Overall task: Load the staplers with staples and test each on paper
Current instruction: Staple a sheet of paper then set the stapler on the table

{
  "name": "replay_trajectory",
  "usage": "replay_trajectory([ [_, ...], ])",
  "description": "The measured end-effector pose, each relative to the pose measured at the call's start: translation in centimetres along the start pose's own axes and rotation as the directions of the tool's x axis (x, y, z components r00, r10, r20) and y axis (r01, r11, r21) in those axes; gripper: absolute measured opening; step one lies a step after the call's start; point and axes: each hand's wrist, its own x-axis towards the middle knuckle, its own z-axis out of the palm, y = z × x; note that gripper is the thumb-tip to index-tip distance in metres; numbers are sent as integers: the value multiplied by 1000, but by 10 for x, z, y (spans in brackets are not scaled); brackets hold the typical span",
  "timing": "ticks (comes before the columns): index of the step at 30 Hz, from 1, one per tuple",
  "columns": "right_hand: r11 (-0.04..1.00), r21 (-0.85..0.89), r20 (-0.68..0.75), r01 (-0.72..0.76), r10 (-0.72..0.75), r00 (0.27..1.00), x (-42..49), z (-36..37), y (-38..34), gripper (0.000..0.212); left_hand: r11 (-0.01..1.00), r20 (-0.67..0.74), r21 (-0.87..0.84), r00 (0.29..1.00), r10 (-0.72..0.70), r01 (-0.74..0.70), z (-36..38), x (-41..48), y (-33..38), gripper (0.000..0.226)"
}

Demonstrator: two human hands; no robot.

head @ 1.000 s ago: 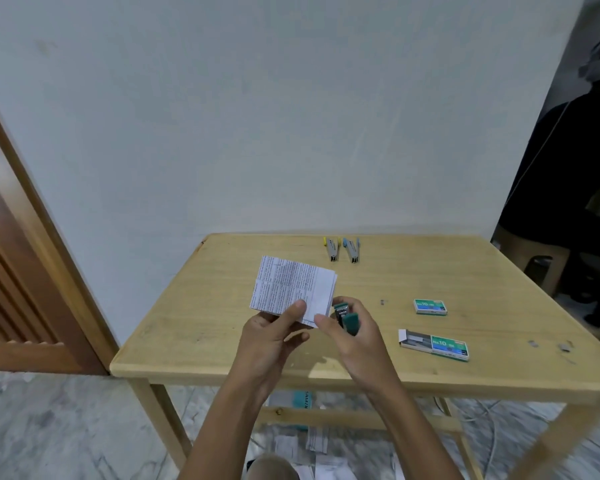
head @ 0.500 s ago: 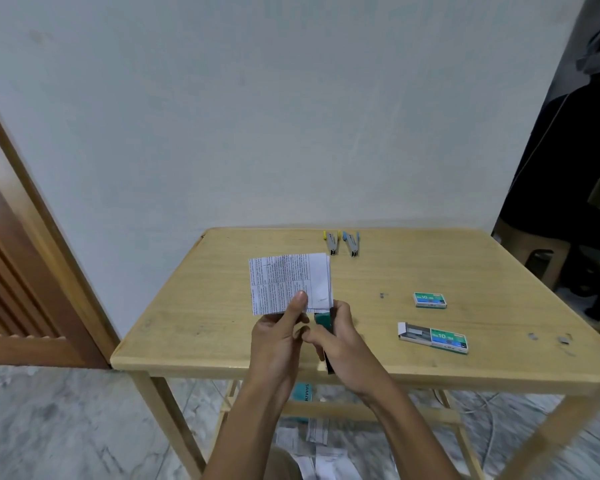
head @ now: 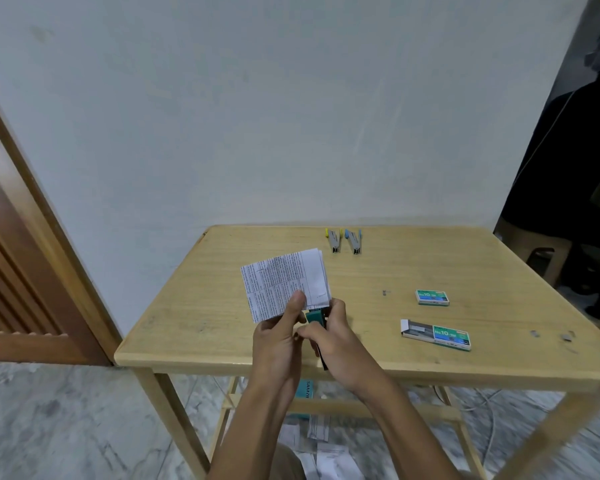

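My left hand (head: pixel 279 336) pinches a folded printed paper (head: pixel 283 284) by its lower edge and holds it upright above the wooden table (head: pixel 194 327). My right hand (head: pixel 336 341) grips a green stapler (head: pixel 315 317) whose nose sits at the paper's bottom right corner. Most of the stapler is hidden by my fingers. Two more staplers lie side by side at the table's far edge, one with yellow trim (head: pixel 333 240) and one with blue trim (head: pixel 354 241).
A closed green staple box (head: pixel 432 297) and an open one with staples showing (head: pixel 435 334) lie to the right. Loose staple bits (head: pixel 565 337) are near the right edge. Papers litter the floor under the table. A wooden door stands at left.
The paper has tilted and its lower right corner now meets the stapler. My right hand turned the stapler from lying sideways beside the paper to pointing up at its edge.
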Motion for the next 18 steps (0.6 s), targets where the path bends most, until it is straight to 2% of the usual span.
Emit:
replay_trajectory([
  [5, 1000, 14, -18, 5, -5, 1000, -1, 0, -3, 34, 999, 1, -37, 1000, 6, -6, 0, 0, -1, 73],
  [11, 999, -41, -8, 21, -21, 1000, 2, 5, 1, 33, 986, 37, -154, 998, -57, 62, -4, 0, -4, 61],
  [15, 995, -85, -18, 51, -52, 998, 2, 6, 3, 31, 981, 101, -172, 992, -77, 94, -3, -3, -3, 47],
  [18, 995, -82, -17, 53, -54, 998, 1, 5, 0, 32, 987, 94, -145, 994, -51, 65, -3, -5, -1, 44],
])
